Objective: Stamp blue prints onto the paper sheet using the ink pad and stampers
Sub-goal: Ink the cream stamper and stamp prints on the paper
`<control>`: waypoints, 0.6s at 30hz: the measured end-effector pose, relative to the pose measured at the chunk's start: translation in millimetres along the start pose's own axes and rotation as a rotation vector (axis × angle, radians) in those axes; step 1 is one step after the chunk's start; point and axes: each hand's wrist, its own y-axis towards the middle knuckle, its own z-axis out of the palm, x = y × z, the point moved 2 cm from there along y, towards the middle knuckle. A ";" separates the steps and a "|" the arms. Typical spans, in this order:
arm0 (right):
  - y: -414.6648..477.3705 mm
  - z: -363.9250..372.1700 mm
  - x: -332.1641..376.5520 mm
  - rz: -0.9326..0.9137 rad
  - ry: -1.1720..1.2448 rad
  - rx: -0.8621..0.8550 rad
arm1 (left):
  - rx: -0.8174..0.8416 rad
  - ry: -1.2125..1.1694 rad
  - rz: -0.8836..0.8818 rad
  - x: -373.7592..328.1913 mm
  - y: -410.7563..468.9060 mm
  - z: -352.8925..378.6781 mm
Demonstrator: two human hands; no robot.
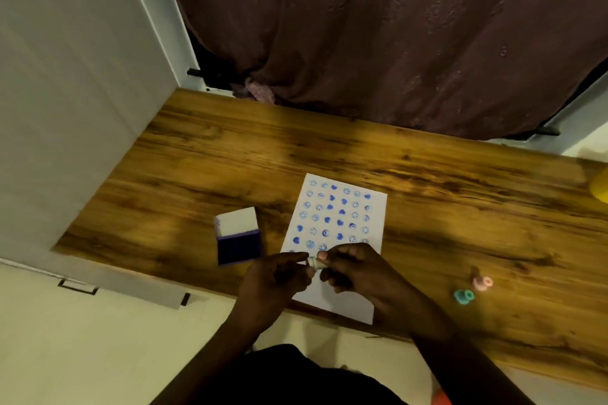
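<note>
Stamper (315,263) pinched between left hand (274,286) and right hand (355,273) above paper sheet (332,240) near edge, rows mostly printed; next, probably re-ink at open ink pad (239,246) just left of sheet.

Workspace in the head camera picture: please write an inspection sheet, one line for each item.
Surface: wooden table, dark grain.
Job's things: paper sheet with rows of blue prints, its near edge over the table edge; open ink pad left of the sheet; small pale stamper held above the sheet.
Clutter: pink stamper and teal stamper lying right of the sheet; yellow thing at the right edge, unclear.
Grippers: left hand and right hand both pinch the pale stamper.
Cables: nothing seen.
Surroundings: brown curtain behind the table, white panel at left.
</note>
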 end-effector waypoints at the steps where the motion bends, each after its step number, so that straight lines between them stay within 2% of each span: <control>1: 1.9 5.9 1.1 -0.003 0.002 0.014 | -0.008 0.004 -0.002 1.2 -0.9 -5.3; 12: 25.9 59.4 15.6 -0.100 -0.006 0.130 | -0.120 0.009 0.093 11.0 -11.6 -61.4; 18: 47.0 80.5 21.6 -0.217 -0.232 0.070 | -0.197 -0.056 0.074 19.0 -17.7 -97.5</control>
